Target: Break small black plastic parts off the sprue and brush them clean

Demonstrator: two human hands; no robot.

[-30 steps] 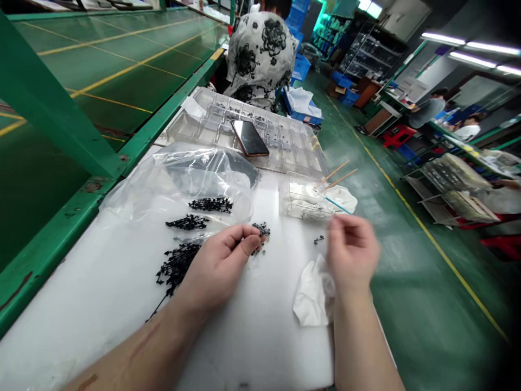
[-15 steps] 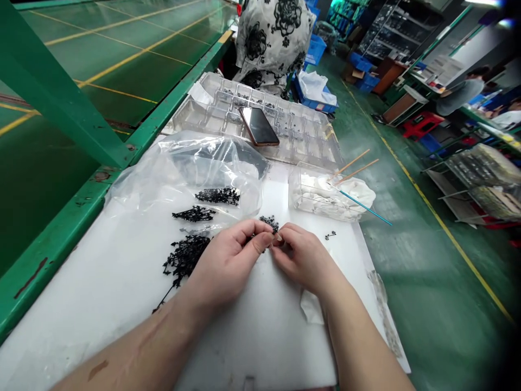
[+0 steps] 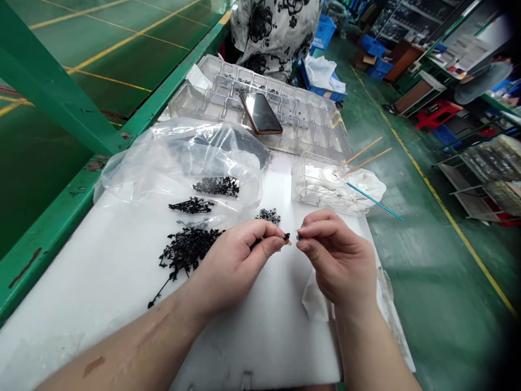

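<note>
Over the white work surface (image 3: 260, 336), my left hand (image 3: 240, 255) pinches a small black plastic part (image 3: 287, 237), whose tip shows past the fingertips. My right hand (image 3: 342, 255) is a short gap to the right, its thumb and forefinger closed on a tiny dark round piece (image 3: 300, 237). Just beyond the left fingers lies a small heap of grey and black ring-like pieces (image 3: 268, 216). Beside my left wrist is a pile of black branched plastic parts (image 3: 187, 250), partly hidden by that hand. Two smaller bunches of such parts, one a black bunch (image 3: 191, 205), lie farther back.
A clear plastic bag (image 3: 163, 157) spreads at the back left. Behind it stands a compartment tray (image 3: 325, 136) with a phone (image 3: 261, 113) on top. A clear box (image 3: 305, 190) holds white cloth and thin sticks. A green metal frame (image 3: 93, 168) runs along the left; a person in patterned clothing (image 3: 272, 32) is opposite.
My hands have parted from touching; the right has moved right and turned, and a small round piece shows in its fingertips. The loose part at the right is now hidden. The view has shifted slightly.
</note>
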